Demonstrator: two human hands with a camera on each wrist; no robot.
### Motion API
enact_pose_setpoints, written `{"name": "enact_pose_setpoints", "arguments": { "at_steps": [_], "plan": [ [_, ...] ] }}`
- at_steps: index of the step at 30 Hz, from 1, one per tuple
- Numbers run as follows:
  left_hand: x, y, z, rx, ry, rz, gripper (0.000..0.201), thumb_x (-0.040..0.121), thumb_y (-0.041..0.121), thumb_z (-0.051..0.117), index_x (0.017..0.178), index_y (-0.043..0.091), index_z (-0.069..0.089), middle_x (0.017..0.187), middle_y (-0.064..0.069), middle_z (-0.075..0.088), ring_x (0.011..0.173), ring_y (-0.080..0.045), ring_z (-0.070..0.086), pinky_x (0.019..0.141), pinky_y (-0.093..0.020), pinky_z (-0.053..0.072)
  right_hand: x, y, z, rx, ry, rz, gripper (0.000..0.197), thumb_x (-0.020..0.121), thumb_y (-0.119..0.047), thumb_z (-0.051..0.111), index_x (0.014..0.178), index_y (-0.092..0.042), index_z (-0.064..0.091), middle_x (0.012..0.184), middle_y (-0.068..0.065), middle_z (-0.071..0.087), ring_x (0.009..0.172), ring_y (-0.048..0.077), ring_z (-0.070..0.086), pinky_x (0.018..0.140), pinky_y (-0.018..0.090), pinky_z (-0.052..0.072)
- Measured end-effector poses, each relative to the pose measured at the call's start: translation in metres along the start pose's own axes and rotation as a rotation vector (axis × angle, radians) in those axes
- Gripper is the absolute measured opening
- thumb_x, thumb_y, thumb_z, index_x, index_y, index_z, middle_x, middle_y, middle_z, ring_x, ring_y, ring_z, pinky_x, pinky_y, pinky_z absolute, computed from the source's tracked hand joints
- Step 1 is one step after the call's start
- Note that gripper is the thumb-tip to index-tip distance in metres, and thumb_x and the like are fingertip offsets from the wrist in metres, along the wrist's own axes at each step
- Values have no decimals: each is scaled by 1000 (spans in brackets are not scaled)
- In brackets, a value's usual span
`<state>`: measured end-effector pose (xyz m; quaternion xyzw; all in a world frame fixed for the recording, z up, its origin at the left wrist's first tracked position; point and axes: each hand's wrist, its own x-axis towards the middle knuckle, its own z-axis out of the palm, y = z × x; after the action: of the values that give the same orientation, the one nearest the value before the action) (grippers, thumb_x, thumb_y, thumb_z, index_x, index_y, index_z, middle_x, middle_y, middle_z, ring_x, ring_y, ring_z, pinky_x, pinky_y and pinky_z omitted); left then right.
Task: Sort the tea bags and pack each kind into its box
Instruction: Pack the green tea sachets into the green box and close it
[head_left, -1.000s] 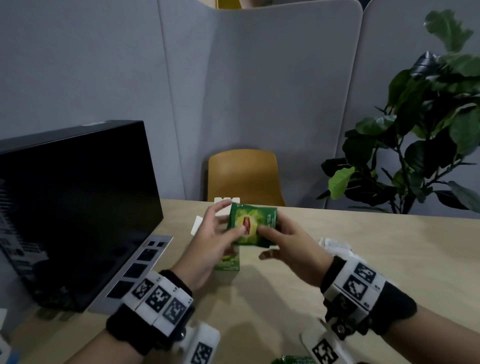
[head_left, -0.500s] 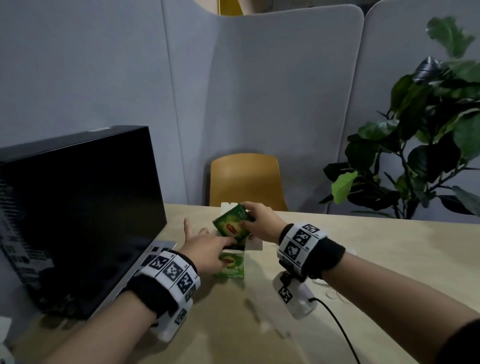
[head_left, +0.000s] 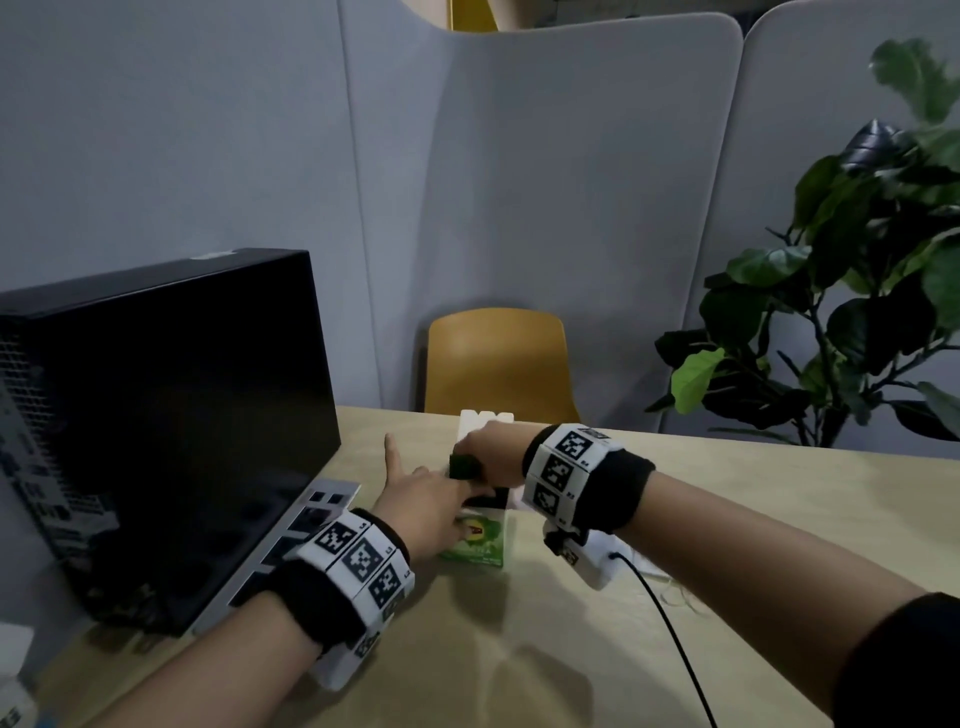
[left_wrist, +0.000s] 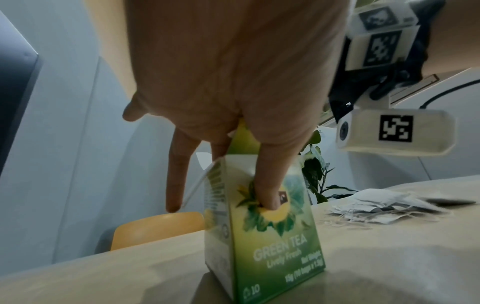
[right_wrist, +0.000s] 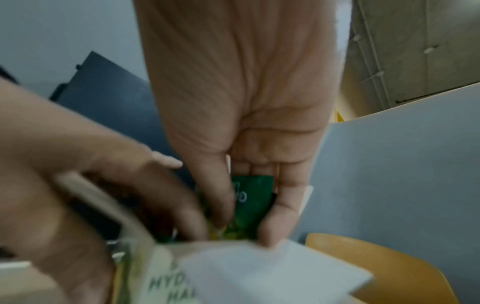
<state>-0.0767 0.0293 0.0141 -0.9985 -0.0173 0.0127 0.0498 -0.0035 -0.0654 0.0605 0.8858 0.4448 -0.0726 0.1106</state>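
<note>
An upright green tea box (head_left: 480, 543) stands on the table with its white top flap (head_left: 485, 415) open. My left hand (head_left: 441, 499) grips the box near its top; in the left wrist view the thumb (left_wrist: 270, 197) presses the printed front of the box (left_wrist: 275, 242) and the fingers (left_wrist: 176, 185) lie along its side. My right hand (head_left: 467, 462) pinches a green tea bag (head_left: 461, 466) at the box's open top. The right wrist view shows that tea bag (right_wrist: 250, 203) between thumb and fingers, its lower part inside the box (right_wrist: 158, 275).
A black computer case (head_left: 156, 415) stands at the left, with a silver panel (head_left: 317, 514) at its foot. White tea bags (left_wrist: 384, 205) lie in a pile right of the box. A yellow chair (head_left: 498, 364), grey partitions and a plant (head_left: 857, 312) lie beyond the table's far edge. A black cable (head_left: 670, 639) hangs from my right wrist.
My right hand has carried the green tea bag from in front of me down to the box's open top. My left hand has let go of the bag and taken hold of the box.
</note>
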Motion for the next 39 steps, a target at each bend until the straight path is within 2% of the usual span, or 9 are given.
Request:
{"name": "enact_pose_setpoints", "arguments": {
  "at_steps": [6, 12, 18, 21, 23, 25, 27, 31, 39],
  "plan": [
    [-10, -5, 0, -290, 194, -84, 32, 78, 38, 68, 104, 40, 49, 112, 17, 62, 113, -13, 55, 107, -64, -9, -6, 12, 5, 187, 8, -47, 25, 86, -17, 58, 110, -12, 60, 108, 9, 65, 99, 27, 57, 87, 32, 45],
    [-9, 4, 3, -309, 171, -59, 62, 84, 29, 63, 133, 36, 27, 138, 10, 34, 113, -18, 56, 109, -66, 8, -20, 30, 16, 350, 75, -38, 32, 97, -16, 40, 124, -6, 55, 123, 14, 61, 103, 25, 56, 77, 19, 34],
    [-8, 5, 4, -218, 139, -42, 52, 91, 34, 52, 138, 40, 31, 146, 10, 34, 131, -18, 39, 109, -68, 6, -66, 51, 18, 890, 393, 35, 28, 100, -15, 33, 116, -8, 54, 102, 8, 65, 98, 28, 62, 90, 39, 49],
    [-22, 11, -3, -212, 286, 2, 52, 89, 38, 52, 137, 42, 32, 149, 9, 28, 135, -16, 27, 112, -61, 13, -107, 54, 30, 778, 206, -33, 22, 98, -19, 39, 113, -16, 55, 89, -7, 61, 80, 14, 62, 70, 23, 49],
    [-41, 21, -7, -334, 437, 139, 39, 87, 45, 49, 125, 38, 46, 137, 10, 40, 125, -8, 40, 108, -46, 32, -135, 48, 43, 661, -92, -92, 28, 93, -26, 52, 120, -24, 51, 96, -10, 60, 87, 12, 63, 79, 27, 51],
    [-65, 36, -8, -515, 320, 294, 21, 83, 53, 49, 98, 39, 54, 110, 18, 51, 90, 10, 53, 80, -17, 49, -157, 36, 59, 553, -385, -107, 52, 85, -33, 63, 132, -30, 40, 121, -5, 52, 108, 18, 58, 94, 36, 49],
    [-84, 52, -5, -564, -7, 338, 26, 78, 60, 55, 89, 37, 53, 93, 17, 56, 71, 8, 52, 59, -11, 42, -171, 22, 75, 455, -512, -115, 73, 78, -39, 70, 138, -34, 29, 136, -1, 35, 121, 24, 48, 103, 47, 43],
    [-102, 73, 4, -526, -593, 316, 70, 69, 54, 74, 124, 28, 39, 115, 11, 52, 99, -7, 53, 83, -25, 46, -183, 7, 96, 355, -422, -138, 83, 70, -40, 77, 134, -24, 27, 135, 2, 25, 124, 23, 38, 107, 49, 37],
    [-112, 91, 10, -669, -585, 300, 85, 72, 21, 79, 136, 30, 24, 137, 4, 49, 120, -14, 50, 101, -35, 44, -187, 12, 102, 515, -310, -119, 69, 70, -28, 80, 117, -13, 31, 121, 12, 51, 96, 19, 48, 81, 31, 45]
  ]
}}
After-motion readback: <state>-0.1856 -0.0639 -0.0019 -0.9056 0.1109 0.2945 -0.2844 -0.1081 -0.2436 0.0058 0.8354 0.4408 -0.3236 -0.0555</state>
